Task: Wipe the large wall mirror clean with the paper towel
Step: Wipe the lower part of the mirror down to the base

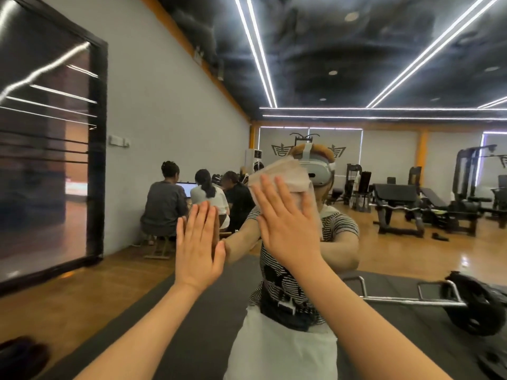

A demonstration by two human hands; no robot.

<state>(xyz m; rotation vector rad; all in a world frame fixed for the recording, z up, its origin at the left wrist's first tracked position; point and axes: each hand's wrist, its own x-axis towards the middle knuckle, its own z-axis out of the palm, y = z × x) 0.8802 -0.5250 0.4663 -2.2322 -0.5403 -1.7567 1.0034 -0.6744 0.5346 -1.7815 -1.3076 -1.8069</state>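
The large wall mirror (pixel 384 201) fills nearly the whole view and reflects a gym and a person in a striped shirt with a headset. My right hand (pixel 288 223) lies flat with straight fingers, pressing a folded white paper towel (pixel 285 174) against the glass at about head height. The towel sticks out above and to the right of my fingertips. My left hand (pixel 199 248) is also flat and open, palm on the mirror, to the left of and a little lower than the right hand. It holds nothing.
The reflection shows three seated people (pixel 192 204) at a laptop, weight benches (pixel 397 207), a barbell with a plate (pixel 466 303) on a dark mat, and a wooden floor. A black-framed dark panel (pixel 49 149) stands at the left.
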